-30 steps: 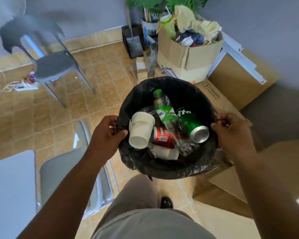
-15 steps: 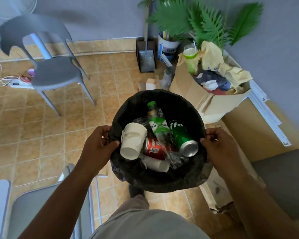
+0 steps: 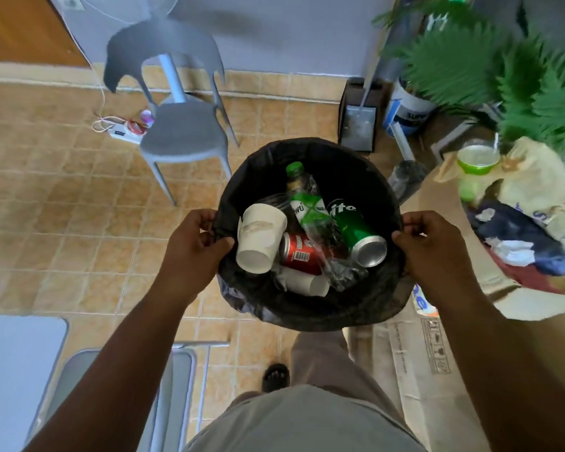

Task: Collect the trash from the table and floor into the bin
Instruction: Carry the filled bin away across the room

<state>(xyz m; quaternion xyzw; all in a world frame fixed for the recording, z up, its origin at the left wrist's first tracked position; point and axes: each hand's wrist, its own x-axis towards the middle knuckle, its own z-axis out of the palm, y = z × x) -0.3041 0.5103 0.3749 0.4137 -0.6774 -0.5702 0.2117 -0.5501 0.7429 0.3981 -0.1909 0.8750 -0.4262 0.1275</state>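
I hold a round bin (image 3: 310, 151) lined with a black bag, lifted above the tiled floor in front of me. My left hand (image 3: 194, 247) grips its left rim and my right hand (image 3: 433, 252) grips its right rim. Inside lie a white paper cup (image 3: 261, 236), a red can (image 3: 299, 254), a green can (image 3: 356, 231), a green-capped plastic bottle (image 3: 304, 203) and a second paper cup (image 3: 307, 282) with crumpled clear plastic.
A grey chair (image 3: 177, 125) stands ahead on the left with a power strip (image 3: 124, 133) behind it. A dustpan (image 3: 356, 123), a bucket and a fern (image 3: 477, 60) are at the back right. A cardboard box (image 3: 463, 223) full of rubbish is on the right. A second chair (image 3: 137, 380) and a table corner (image 3: 17, 360) are lower left.
The view has swung left and up: the cardboard box slid to the right edge, the grey chair and wall came more into view. Both hands keep their grip on the bin.
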